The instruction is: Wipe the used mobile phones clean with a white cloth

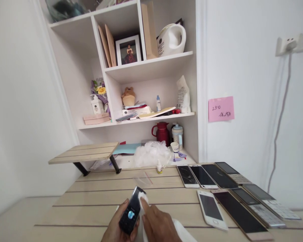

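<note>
Slatted tabletop [96, 199] spreads beneath our hands, with shelves [146, 71] beyond them. Our left hand [116, 223] is clamped on a dark phone [132, 210], which lies just left of our right hand [159, 222]; that one, fingers closed on a white cloth [141, 198], presses its upper edge. Wiping looks under way, unfinished; whether the phones [212, 209] farther right are wiped, we cannot tell.
</note>
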A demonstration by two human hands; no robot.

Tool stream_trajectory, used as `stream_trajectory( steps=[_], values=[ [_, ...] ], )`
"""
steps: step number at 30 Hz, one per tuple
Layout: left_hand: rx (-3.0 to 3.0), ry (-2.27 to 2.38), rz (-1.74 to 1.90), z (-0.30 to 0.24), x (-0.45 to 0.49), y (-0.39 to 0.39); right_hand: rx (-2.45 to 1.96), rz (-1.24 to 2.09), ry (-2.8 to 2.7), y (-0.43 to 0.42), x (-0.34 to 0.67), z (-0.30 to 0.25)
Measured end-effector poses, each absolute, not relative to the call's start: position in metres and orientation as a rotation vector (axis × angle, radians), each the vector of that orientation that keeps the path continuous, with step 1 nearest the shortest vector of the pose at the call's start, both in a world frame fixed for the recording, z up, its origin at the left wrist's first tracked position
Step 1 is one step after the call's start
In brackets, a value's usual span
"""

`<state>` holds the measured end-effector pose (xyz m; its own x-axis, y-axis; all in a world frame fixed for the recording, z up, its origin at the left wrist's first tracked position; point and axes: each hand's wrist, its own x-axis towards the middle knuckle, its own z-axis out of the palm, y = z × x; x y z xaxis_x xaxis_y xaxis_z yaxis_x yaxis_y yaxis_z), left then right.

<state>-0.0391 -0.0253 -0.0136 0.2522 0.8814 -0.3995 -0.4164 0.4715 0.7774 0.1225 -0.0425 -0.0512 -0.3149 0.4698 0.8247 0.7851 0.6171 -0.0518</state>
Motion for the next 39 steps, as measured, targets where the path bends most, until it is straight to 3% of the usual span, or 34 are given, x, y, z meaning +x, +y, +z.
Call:
stream_trajectory(
  steps=[22, 28, 39],
  values=[
    [0.640, 0.901, 0.947, -0.018, -0.042, -0.022, -0.906, -0.555, -1.988, -0.038, 0.124, -0.047],
    [0.732, 0.862, 0.971, -0.020, -0.041, -0.027, -1.022, -0.337, -1.911, -0.037, 0.127, -0.053],
    [0.861, 0.834, 0.954, -0.015, -0.037, -0.033, -1.059, -0.307, -2.009, -0.035, 0.127, -0.056]
  ],
)
